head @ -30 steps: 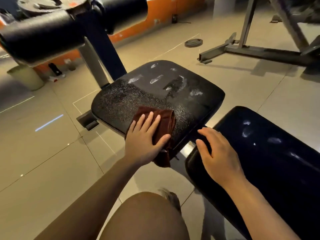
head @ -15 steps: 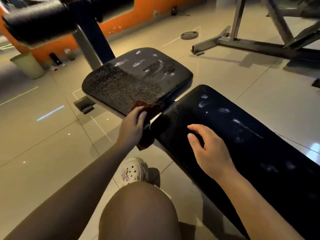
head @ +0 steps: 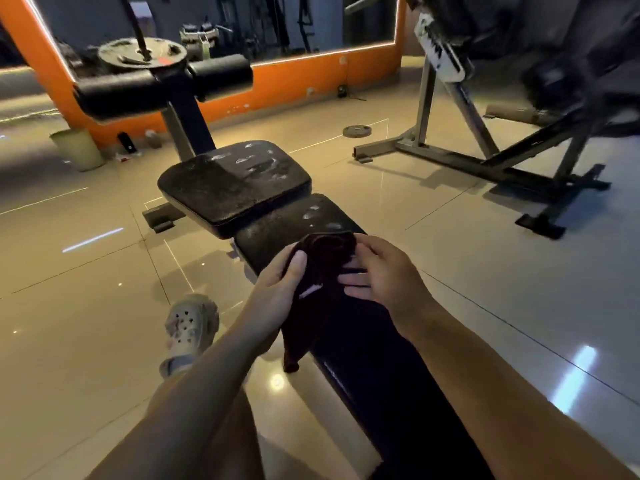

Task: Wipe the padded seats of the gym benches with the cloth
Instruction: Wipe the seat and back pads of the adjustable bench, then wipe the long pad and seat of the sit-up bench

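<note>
A dark red cloth (head: 320, 268) hangs bunched between both my hands above the long back pad (head: 363, 341) of a black gym bench. My left hand (head: 280, 289) grips the cloth's left side with the thumb on top. On the right side, my right hand (head: 381, 275) pinches its upper edge. One end of the cloth dangles over the pad's left edge. Beyond it lies the square seat pad (head: 235, 187), dusty with pale smears along its far part. Similar smears mark the back pad's near end (head: 318, 213).
Black roller pads (head: 162, 84) and a weight plate (head: 142, 55) stand behind the seat. A steel rack frame (head: 460, 157) fills the right. A small plate (head: 356, 130) lies on the tiled floor. A bin (head: 78, 148) sits by the orange wall. My shoe (head: 188, 323) is left of the bench.
The cloth has left the seat pad's near edge and come back over the long pad. My right hand lifted off the pad and took hold of it. The view has pulled back.
</note>
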Demonstrator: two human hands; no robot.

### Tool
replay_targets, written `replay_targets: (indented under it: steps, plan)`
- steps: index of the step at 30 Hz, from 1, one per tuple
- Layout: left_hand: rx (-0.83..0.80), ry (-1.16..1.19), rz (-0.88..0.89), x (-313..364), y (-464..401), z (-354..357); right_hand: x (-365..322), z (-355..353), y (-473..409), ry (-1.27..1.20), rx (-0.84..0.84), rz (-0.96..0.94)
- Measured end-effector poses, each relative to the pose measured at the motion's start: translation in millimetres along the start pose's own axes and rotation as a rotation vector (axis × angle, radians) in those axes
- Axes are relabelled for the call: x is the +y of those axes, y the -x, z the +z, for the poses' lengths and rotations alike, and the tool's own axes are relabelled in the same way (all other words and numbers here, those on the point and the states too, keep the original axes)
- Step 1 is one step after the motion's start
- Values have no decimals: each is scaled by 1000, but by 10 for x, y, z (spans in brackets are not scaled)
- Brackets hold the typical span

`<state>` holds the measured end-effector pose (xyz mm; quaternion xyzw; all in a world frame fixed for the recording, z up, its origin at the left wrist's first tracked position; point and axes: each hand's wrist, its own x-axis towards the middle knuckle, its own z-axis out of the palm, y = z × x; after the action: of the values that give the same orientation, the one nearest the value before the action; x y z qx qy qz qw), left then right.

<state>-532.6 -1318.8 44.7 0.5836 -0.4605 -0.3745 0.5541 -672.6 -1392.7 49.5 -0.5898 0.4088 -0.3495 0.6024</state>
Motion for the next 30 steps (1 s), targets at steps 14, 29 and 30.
replay_targets:
  steps: [14, 29, 30]
  plan:
    - [-112, -159, -24, 763, 1161, 1861, -122, -1996, 1083, 549, -220, -442]
    - [101, -743, 248, 213, 491, 2247, 398, -2449, 511, 255, -420, -137]
    - [91, -747, 212, 139, 476, 2240, 484, -2428, 474, 269, -437, -131]
